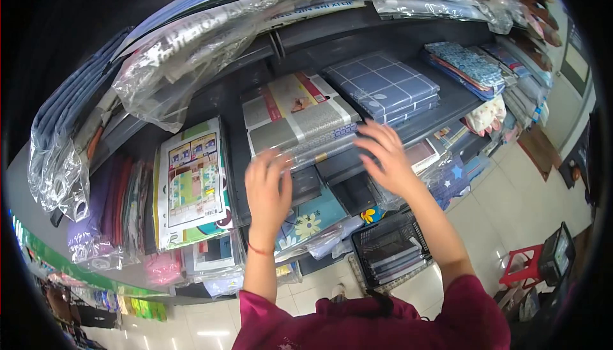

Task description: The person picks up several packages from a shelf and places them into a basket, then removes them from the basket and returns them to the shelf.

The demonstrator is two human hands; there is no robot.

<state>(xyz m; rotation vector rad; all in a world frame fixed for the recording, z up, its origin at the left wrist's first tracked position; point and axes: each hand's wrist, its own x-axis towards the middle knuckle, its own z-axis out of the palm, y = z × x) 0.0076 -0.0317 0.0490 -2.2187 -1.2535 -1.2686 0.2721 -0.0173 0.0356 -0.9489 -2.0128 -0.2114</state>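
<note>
A stack of grey packaged bedding [306, 123] with a red and yellow label lies on the dark shelf in front of me. At its front left corner is my left hand [268, 187], fingers a little bent and apart, tips overlapping the edge. My right hand [386, 158] is by the front right corner, its fingers spread, with nothing visible in them. Just beyond that hand sits a stack of blue checked bedding packages [383, 88]. Left of my left hand, a white and green printed package [195, 184] tops another pile.
Plastic-wrapped textiles [179, 62] hang over the shelf's upper part. Patterned folded fabrics [463, 66] lie at the right. Below are a flowered package [310, 222] and a black basket [389, 248] on the tiled floor. A red stool [523, 267] stands at the far right.
</note>
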